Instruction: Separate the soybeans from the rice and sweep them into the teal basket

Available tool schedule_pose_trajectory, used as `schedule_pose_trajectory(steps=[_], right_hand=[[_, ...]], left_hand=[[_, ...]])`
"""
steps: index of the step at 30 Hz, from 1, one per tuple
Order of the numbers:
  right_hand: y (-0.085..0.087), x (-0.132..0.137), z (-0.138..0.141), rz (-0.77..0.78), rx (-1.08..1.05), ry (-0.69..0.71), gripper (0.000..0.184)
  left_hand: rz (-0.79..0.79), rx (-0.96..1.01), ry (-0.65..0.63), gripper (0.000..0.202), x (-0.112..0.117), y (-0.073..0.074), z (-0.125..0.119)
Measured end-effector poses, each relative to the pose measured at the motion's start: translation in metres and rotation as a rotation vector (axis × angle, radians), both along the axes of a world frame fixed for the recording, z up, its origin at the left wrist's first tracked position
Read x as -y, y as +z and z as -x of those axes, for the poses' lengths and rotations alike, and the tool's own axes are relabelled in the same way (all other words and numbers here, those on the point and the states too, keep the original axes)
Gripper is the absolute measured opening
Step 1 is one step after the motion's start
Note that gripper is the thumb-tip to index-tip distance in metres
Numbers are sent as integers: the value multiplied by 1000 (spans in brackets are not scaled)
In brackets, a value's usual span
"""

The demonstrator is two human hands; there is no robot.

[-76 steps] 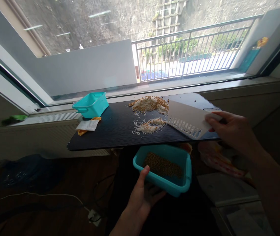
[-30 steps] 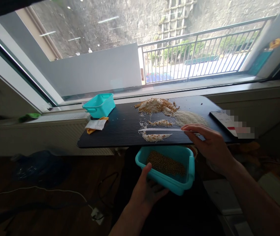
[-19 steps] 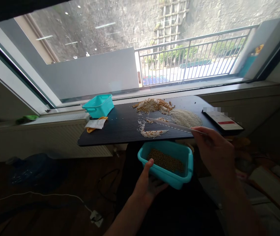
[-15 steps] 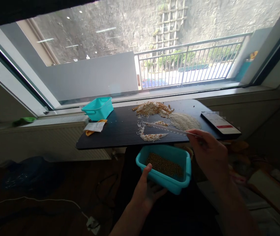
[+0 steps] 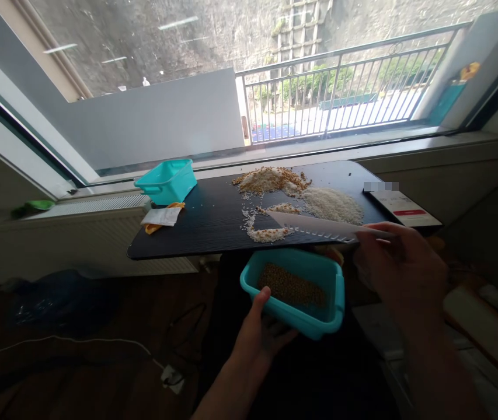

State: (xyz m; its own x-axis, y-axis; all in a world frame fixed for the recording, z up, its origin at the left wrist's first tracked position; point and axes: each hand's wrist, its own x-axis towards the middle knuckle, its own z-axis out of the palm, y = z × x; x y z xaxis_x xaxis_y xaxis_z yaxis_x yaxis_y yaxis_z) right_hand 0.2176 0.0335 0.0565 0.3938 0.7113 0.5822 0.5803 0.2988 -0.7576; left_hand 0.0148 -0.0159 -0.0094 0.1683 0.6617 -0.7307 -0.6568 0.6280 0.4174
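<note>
My left hand [image 5: 255, 335] grips a turquoise plastic tub [image 5: 292, 318] from below, thumb over its near rim. The tub is held at the table's front edge, with small tan beans [image 5: 286, 283] covering part of its bottom. My right hand [image 5: 406, 268] is closed round the handle of a pale serrated plastic knife [image 5: 314, 226], which points left above the table. Behind and below the blade lie a heap of white rice [image 5: 334, 204] and a narrow strip of rice mixed with beans [image 5: 268, 235]. Farther back is a larger mixed pile [image 5: 264, 179] of rice and beans.
A second turquoise tub [image 5: 170, 184] stands at the back left of the dark table [image 5: 213, 219], near a white and yellow packet [image 5: 161, 219]. A phone [image 5: 406, 207] lies at the right end. Behind is the window; a power strip [image 5: 172, 378] lies on the floor.
The knife has moved right and toward me, and its broad side now shows more. My left hand still holds the tub in nearly the same place. The view has tilted slightly.
</note>
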Motion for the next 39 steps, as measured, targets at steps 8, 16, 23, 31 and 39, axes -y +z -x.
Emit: schedule_pose_trajectory(steps=[8,16,23,31,39], right_hand=[[4,-19,27,18,35,65,18],[1,-24,9,19,18,-31,30],[5,-14,2,86,20,-130,30],[13,-18,-9,12,-33,-144,26],[34,-46,-22,153,-212,-22,25]], left_hand=[[-9,-2,11,63,5,-4,2],[-28,1,9,60,6,-3,2],[-18,-1,-6,60,5,-5,1],[4,-5,20,57,5,0,0],[-31,-7,13,57,7,4,1]])
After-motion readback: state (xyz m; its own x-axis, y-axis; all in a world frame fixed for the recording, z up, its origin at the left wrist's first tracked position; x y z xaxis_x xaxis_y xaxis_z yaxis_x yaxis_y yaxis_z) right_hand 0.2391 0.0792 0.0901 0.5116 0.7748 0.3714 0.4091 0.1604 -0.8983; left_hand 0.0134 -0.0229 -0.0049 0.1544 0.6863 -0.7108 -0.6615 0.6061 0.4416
